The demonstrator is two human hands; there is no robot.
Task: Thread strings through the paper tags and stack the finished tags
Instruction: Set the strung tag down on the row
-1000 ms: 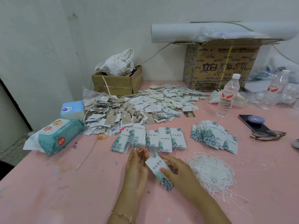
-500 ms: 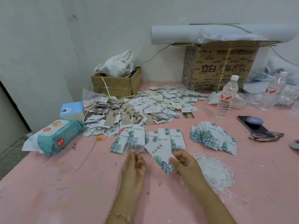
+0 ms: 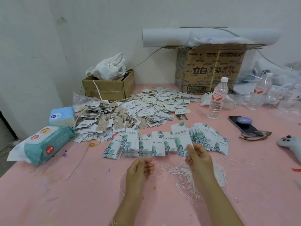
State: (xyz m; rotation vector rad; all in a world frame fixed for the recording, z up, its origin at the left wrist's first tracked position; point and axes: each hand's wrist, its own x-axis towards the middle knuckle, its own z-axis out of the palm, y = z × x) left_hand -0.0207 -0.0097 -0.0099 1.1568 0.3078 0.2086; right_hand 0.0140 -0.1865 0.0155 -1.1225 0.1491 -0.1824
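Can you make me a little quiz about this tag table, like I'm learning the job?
1. True or false: the right hand holds a leaf-print tag.
2. Where is the loose white string pile? A) inside a cardboard box B) on the table, beside the right hand C) on top of the phone
3. Fill in: the table is coloured ____.

Key: 1 true; 2 B; 3 pink.
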